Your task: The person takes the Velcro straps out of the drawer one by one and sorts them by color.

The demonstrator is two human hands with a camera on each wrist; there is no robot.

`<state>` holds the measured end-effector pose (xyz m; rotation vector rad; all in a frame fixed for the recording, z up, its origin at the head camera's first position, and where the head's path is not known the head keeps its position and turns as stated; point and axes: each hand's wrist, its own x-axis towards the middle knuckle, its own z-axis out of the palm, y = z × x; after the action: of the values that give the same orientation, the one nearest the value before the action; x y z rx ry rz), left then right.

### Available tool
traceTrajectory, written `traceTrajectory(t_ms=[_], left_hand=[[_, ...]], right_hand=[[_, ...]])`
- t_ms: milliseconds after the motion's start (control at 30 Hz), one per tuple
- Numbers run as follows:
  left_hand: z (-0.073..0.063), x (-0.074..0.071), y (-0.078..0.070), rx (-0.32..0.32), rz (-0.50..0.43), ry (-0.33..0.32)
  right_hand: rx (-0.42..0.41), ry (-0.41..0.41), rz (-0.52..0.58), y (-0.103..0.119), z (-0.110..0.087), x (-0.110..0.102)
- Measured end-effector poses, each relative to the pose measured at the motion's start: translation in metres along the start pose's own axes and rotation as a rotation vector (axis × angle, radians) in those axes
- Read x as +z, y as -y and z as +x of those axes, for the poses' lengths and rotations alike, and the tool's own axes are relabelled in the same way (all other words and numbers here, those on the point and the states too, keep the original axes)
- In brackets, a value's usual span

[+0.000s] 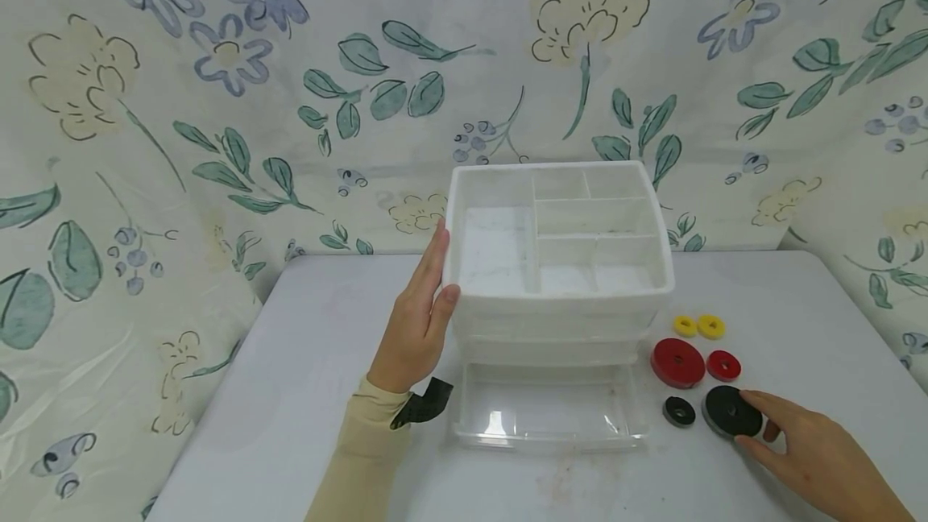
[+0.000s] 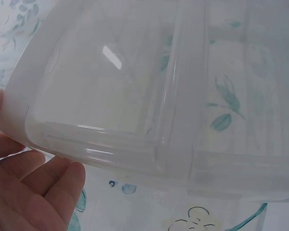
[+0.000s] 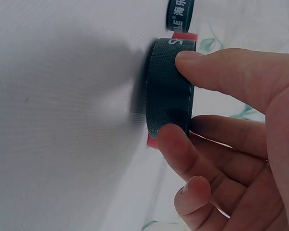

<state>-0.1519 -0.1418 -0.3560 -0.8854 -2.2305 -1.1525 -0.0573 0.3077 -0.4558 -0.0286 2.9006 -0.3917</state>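
A white plastic organizer (image 1: 561, 296) with a divided top tray stands in the middle of the table. Its clear lower drawer (image 1: 551, 413) is pulled out toward the front. My left hand (image 1: 416, 325) rests against the organizer's left side, fingers fairly straight and thumb near the front corner. The left wrist view shows the translucent body (image 2: 101, 86) close beside the fingers. On the right, my right hand (image 1: 812, 445) pinches the rim of a large black roll (image 1: 731, 411) between thumb and fingers. Its side (image 3: 168, 89) looks woven, with partly covered white print.
Near the held roll lie a small black roll (image 1: 679, 412), a large red one (image 1: 677, 362), a small red one (image 1: 723, 365) and two small yellow rings (image 1: 698, 326). A floral cloth (image 1: 507, 87) hangs behind the white table (image 1: 290, 393). A dark strap (image 1: 424, 403) is at my left wrist.
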Motion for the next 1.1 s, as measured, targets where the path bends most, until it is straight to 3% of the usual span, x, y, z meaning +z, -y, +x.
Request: traceTrajectory(t_ms=[533,1100], left_hand=[[0.0007,0.0009,0.0002,-0.002,-0.007,0.001],[0.0002,-0.0002,-0.0006,-0.006,0.001,-0.003]], right_hand=[[0.013,0.027,0.025,0.0,0.0011,0.0001],[-0.048,-0.007,0.042,-0.0027,0.0049,0.0003]])
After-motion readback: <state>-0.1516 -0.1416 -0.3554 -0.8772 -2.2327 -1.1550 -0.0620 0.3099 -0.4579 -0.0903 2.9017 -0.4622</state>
